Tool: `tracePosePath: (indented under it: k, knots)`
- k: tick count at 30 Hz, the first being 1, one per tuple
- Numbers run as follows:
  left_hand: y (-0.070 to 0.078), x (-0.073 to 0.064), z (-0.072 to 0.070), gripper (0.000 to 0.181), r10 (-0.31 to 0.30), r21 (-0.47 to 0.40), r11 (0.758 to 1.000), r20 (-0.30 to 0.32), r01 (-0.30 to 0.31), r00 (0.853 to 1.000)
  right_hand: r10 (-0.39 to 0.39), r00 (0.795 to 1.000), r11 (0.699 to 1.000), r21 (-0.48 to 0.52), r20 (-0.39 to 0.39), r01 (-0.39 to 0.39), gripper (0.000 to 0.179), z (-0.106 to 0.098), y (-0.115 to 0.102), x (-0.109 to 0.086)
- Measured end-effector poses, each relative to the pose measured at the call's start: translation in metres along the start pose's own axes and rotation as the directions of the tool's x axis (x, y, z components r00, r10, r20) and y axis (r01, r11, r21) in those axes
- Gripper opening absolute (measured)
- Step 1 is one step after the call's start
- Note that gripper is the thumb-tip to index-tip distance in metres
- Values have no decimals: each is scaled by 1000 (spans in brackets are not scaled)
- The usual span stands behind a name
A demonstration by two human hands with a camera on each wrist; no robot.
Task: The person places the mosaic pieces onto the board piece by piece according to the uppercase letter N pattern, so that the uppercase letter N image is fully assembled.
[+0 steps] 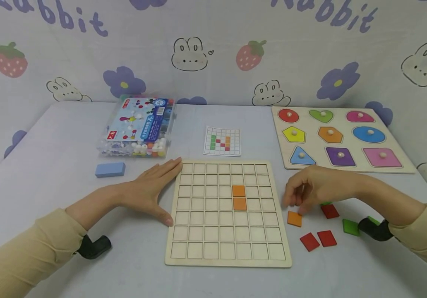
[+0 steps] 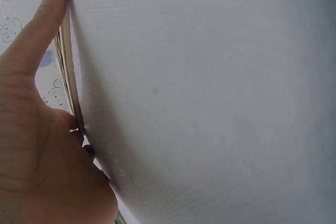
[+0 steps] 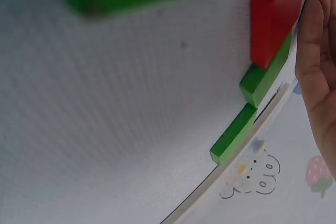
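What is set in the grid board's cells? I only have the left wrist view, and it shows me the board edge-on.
Observer: Two orange tiles, one directly nearer the person than the other, in the fifth column from the left of the grid board.
Operator: Where is the right hand working?
Observer: Just right of the board, at the far side of a loose orange tile; whether it has hold is unclear.
Operator: Anything past the board's far edge?
Observer: A small card printed with a grid of green, red and orange squares.
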State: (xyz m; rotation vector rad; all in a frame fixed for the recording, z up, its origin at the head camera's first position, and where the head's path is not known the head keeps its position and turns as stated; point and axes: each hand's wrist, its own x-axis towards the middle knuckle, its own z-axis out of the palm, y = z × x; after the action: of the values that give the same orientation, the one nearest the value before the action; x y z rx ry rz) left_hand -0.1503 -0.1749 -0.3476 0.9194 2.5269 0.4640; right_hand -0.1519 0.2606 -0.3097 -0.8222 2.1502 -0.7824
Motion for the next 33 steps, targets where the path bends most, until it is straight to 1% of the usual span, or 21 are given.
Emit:
tracePosePath:
  k: [7, 13, 18, 21, 27, 33]
  knots:
    - [-1, 0, 1, 133, 4, -4, 1000, 0, -4, 1000, 1, 999, 1000, -15, 39, -1, 28, 0, 0, 1]
    - [-1, 1, 1, 133, 8, 3, 1000, -6, -8, 1000, -8, 998, 998, -68, 54, 12, 31, 1, 1, 1]
    - [0, 1, 0, 133, 5, 5, 1000, -4, -5, 1000, -44, 998, 992, -115, 50, 49, 32, 2, 3, 0]
    - [0, 1, 0, 132, 5, 5, 1000, -2, -5, 1000, -69, 996, 992, -105, 56, 74, 31, 3, 4, 0]
    - [0, 0, 0, 133, 6, 2, 1000, -6, -6, 1000, -88, 994, 991, -99, 63, 94, 27, 4, 3, 1]
    - [-1, 0, 0, 133, 2, -3, 1000, -4, -2, 1000, -69, 996, 992, -104, 51, 74, 25, 5, 2, 3]
